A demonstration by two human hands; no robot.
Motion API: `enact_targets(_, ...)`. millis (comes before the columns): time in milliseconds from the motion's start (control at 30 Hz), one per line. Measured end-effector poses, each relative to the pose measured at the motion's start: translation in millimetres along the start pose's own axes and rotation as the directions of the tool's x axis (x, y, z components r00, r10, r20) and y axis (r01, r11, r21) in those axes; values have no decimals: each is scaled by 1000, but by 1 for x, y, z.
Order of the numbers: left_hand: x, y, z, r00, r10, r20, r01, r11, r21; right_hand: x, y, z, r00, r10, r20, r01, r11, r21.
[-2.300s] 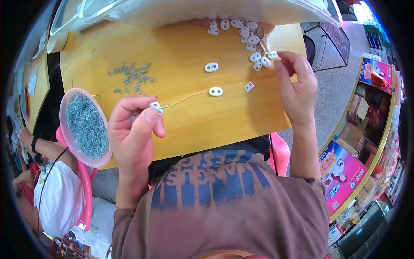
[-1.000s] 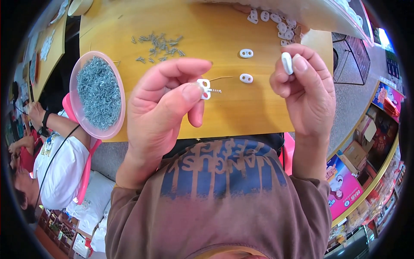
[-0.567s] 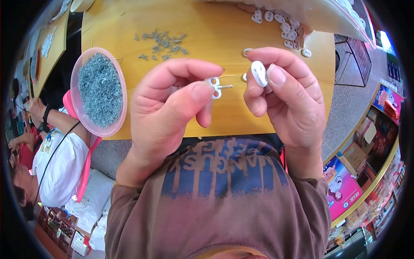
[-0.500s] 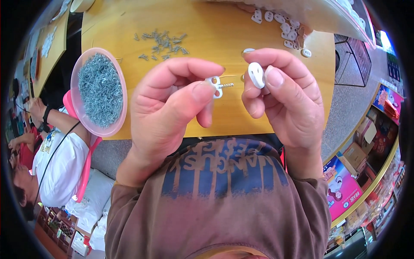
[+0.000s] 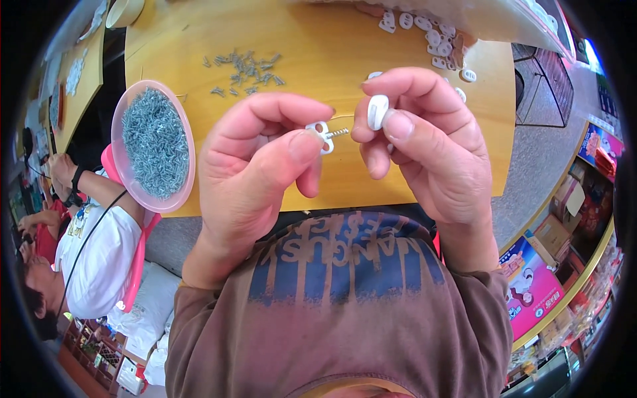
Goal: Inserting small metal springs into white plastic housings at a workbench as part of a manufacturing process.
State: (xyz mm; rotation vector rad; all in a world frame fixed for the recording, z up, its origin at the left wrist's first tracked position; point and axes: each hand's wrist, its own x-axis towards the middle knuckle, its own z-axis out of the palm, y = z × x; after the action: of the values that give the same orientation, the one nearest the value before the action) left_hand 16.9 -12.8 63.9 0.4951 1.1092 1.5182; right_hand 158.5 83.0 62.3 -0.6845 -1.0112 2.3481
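Observation:
My left hand (image 5: 255,152) pinches a small white plastic plate with holes (image 5: 322,142) between thumb and fingers. A metal screw (image 5: 339,132) sticks out of this plate toward the right. Across from it, my right hand (image 5: 441,136) grips a white oval plastic piece (image 5: 377,111) between thumb and forefinger, its edge tilted toward the screw. A small gap separates the oval piece from the screw tip. Another white piece (image 5: 375,75) shows behind my right fingers; whether they hold it I cannot tell.
A pink bowl (image 5: 174,204) heaped with screws stands at the table's left edge. Several loose screws (image 5: 245,68) lie beyond my left hand. White plastic pieces (image 5: 434,41) cluster at the far right beside a plastic bag (image 5: 494,23). Another person (image 5: 99,259) sits at the left.
Both hands have shifted a little to the left. The oval piece has turned in my right fingers, now more edge-on, and the screw tilts slightly more upward.

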Motion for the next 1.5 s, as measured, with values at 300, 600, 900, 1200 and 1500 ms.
enact_targets(300,0,-2,2,1000,-17,26,18,1000,-19,-2,10,-8,997,-68,40,66,997,50)
enact_targets(600,-3,-2,4,999,-30,19,30,1000,-8,-6,9,-10,999,3,44,-5,999,52)
enact_targets(900,-1,-4,6,999,-35,11,35,999,1,-7,10,-9,998,-61,1,61,997,43)
enact_targets(1200,-1,-5,8,999,-30,17,29,999,39,-10,7,-2,995,-103,3,103,993,-58)
enact_targets(1500,0,-7,6,999,-10,39,8,999,46,-10,4,1,999,-36,-29,34,998,-46)
